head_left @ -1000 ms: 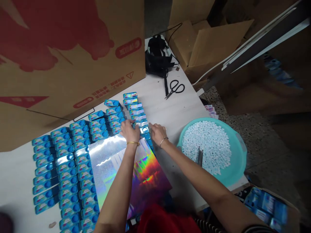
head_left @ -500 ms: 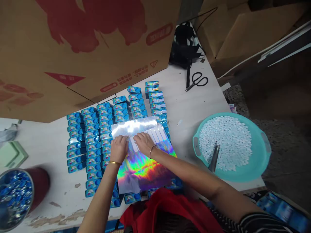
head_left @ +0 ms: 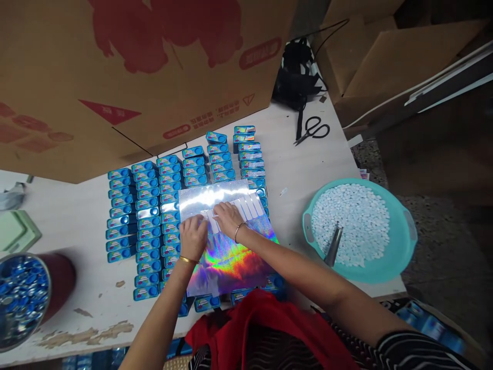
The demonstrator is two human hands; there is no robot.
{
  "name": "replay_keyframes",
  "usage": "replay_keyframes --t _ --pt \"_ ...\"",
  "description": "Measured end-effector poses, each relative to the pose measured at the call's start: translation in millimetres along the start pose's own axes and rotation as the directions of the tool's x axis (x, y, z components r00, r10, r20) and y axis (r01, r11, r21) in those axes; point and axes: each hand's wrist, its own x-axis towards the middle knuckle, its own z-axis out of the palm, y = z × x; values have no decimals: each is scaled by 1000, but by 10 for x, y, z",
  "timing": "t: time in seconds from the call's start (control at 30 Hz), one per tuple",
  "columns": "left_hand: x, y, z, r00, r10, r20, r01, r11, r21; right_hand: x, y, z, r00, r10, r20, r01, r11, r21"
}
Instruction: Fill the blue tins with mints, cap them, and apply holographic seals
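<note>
A shiny holographic sticker sheet (head_left: 227, 257) lies on top of rows of small blue boxes (head_left: 154, 205) on the white table (head_left: 292, 174). My left hand (head_left: 193, 236) presses on the sheet's upper left part, fingers curled down onto it. My right hand (head_left: 228, 218) is just to its right, fingertips pinched at a strip on the sheet, beside a row of white peeled gaps (head_left: 248, 206). What the right fingers hold is too small to name.
A teal basin (head_left: 400, 257) of white tablets with a metal scoop (head_left: 333, 245) sits at the right. Black scissors (head_left: 313, 129) and a black bag (head_left: 298, 72) lie at the back. A big cardboard box (head_left: 134, 77) stands behind the rows. A tub of blue caps (head_left: 21, 298) is at the left.
Both hands came back from the far row of boxes onto the holographic sheet. Since half a second ago they have shifted only slightly; the view swung left.
</note>
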Motion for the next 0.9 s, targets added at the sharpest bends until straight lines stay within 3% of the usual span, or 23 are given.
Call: replay_keyframes --t 0.13,0.23,0.27,0.33,0.4,0.43,0.5,0.6,0.67,0.73,0.83,0.9 --pt "-178 170 -229 999 -20 -37 13 985 -175 28 26 18 1000 6 -11 -5 999 34" --pt "-253 306 -532 962 -236 -136 164 900 -405 43 83 6 999 -8 -35 14 987 159" --pt "-250 345 -622 919 -359 -162 233 826 -513 31 104 -7 998 -23 -56 35 970 241" --pt "-200 405 -740 788 -601 -133 329 595 -733 -36 133 -42 993 -37 -110 85 879 470" --pt "-109 444 -757 678 -735 -24 338 341 -877 -156 136 -76 992 -13 -122 97 695 713" --pt "-57 460 -731 650 -759 32 327 241 -914 -228 130 -90 995 7 -101 78 589 804" --pt "49 495 -629 637 -761 121 306 106 -946 -367 122 -113 997 61 -49 19 423 906" --pt "232 588 -408 628 -744 226 318 -20 -948 -490 203 -171 979 200 -44 -31 354 935" --pt "402 683 -245 640 -719 271 347 -44 -937 -495 360 -260 956 281 -87 -30 387 922" --pt "626 804 -86 695 -668 267 370 14 -929 -454 589 -396 926 345 -152 -25 460 887" --pt "1024 1000 116 794 -585 163 348 219 -911 -341 974 -627 860 435 -265 -72 618 783" --pt "1268 1109 219 835 -547 57 316 392 -864 -254 1192 -743 821 484 -304 -165 710 685"
